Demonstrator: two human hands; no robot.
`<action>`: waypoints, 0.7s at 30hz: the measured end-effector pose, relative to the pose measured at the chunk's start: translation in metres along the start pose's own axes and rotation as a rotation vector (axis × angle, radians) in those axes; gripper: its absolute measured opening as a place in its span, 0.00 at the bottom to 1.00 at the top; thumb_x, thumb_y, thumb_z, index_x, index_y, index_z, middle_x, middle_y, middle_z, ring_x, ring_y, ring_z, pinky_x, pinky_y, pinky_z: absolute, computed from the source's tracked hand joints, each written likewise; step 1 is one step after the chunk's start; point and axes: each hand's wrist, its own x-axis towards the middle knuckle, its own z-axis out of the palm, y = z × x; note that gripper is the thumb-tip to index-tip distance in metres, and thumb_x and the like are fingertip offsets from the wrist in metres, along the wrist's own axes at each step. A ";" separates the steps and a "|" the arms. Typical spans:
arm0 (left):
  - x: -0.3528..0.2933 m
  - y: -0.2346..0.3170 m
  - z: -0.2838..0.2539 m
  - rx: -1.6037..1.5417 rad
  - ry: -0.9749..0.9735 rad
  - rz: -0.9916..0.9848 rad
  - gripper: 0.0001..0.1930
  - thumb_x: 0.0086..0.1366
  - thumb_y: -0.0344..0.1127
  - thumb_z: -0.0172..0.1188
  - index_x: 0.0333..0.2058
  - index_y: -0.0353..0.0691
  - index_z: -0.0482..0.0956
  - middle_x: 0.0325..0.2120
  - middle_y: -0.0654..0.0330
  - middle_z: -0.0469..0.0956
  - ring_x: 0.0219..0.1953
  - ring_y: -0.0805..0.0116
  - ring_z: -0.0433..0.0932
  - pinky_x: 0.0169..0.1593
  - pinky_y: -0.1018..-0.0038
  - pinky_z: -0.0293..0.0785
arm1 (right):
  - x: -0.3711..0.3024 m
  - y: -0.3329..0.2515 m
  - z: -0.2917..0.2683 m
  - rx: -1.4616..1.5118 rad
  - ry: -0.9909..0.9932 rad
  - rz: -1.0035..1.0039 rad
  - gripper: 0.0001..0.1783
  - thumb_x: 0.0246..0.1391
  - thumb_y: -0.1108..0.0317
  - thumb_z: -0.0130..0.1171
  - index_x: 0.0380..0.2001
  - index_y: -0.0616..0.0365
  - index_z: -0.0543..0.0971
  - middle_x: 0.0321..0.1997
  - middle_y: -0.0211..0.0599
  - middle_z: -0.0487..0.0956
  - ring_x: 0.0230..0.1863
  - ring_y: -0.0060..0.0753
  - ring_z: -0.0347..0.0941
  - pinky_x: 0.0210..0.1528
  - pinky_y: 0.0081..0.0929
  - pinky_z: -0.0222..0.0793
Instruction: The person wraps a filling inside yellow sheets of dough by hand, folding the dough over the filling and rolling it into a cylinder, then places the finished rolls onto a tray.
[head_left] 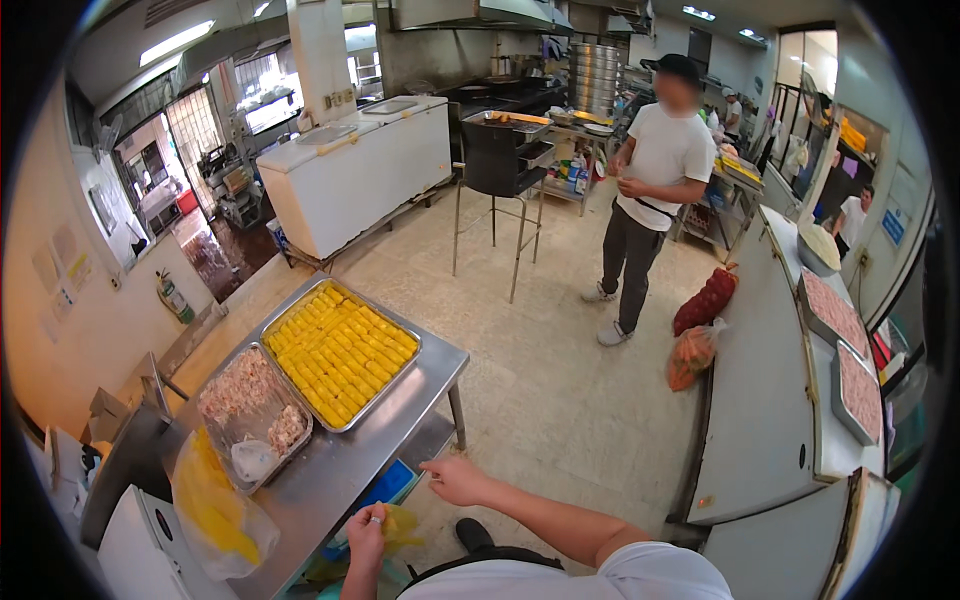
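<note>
My left hand (366, 532), a ring on one finger, is closed on a thin yellow sheet (403, 526) beside the metal table's front edge. My right hand (458, 482) reaches past the table corner, index finger stretched out and the others partly curled, with nothing visible in it. On the table (400, 418) stands a metal tray (408, 372) filled with rows of yellow rolls (335, 352). Next to it, a second tray (262, 487) holds pale pink minced filling (245, 385) and a whitish lump of plastic or a cup (254, 458). A clear bag (225, 510) with yellow sheets lies at the table's near left.
A blue container (390, 482) sits below the table edge. Ahead are a tall black chair (503, 165), a person in a white shirt (665, 150) and a white chest freezer (360, 170). Produce bags (695, 352) lean against the white freezer (765, 400) at right, which bears meat trays (857, 390).
</note>
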 end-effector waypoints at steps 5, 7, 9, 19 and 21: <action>-0.042 -0.007 0.005 -0.004 -0.088 0.007 0.09 0.77 0.34 0.65 0.45 0.32 0.85 0.36 0.63 0.84 0.35 0.75 0.80 0.39 0.76 0.76 | -0.082 0.006 -0.002 0.046 0.051 0.119 0.27 0.61 0.65 0.62 0.63 0.61 0.81 0.44 0.51 0.88 0.45 0.57 0.85 0.50 0.47 0.80; -0.064 -0.022 0.009 -0.041 -0.120 0.004 0.09 0.75 0.32 0.66 0.46 0.32 0.85 0.35 0.64 0.85 0.34 0.76 0.79 0.38 0.77 0.75 | -0.117 0.010 -0.004 0.029 0.062 0.206 0.24 0.59 0.68 0.58 0.59 0.61 0.83 0.41 0.54 0.88 0.43 0.59 0.85 0.49 0.51 0.80; -0.087 -0.037 0.011 -0.118 -0.147 0.006 0.08 0.73 0.29 0.69 0.47 0.32 0.85 0.36 0.63 0.85 0.34 0.75 0.80 0.38 0.77 0.76 | -0.151 0.007 -0.004 0.010 0.057 0.201 0.25 0.59 0.67 0.58 0.60 0.61 0.83 0.40 0.53 0.88 0.43 0.59 0.85 0.49 0.50 0.80; -0.188 -0.091 0.045 -0.058 -0.181 -0.057 0.10 0.71 0.29 0.69 0.48 0.33 0.85 0.38 0.61 0.85 0.35 0.73 0.82 0.37 0.75 0.78 | -0.240 -0.018 -0.014 0.004 0.030 0.194 0.26 0.61 0.65 0.59 0.62 0.61 0.82 0.41 0.55 0.88 0.44 0.60 0.85 0.51 0.50 0.80; -0.194 -0.085 0.059 -0.017 -0.180 -0.022 0.08 0.72 0.30 0.70 0.45 0.32 0.86 0.34 0.62 0.85 0.34 0.74 0.81 0.37 0.75 0.77 | -0.250 -0.013 -0.015 -0.005 0.037 0.172 0.26 0.61 0.65 0.59 0.62 0.61 0.82 0.41 0.55 0.88 0.44 0.60 0.85 0.51 0.50 0.80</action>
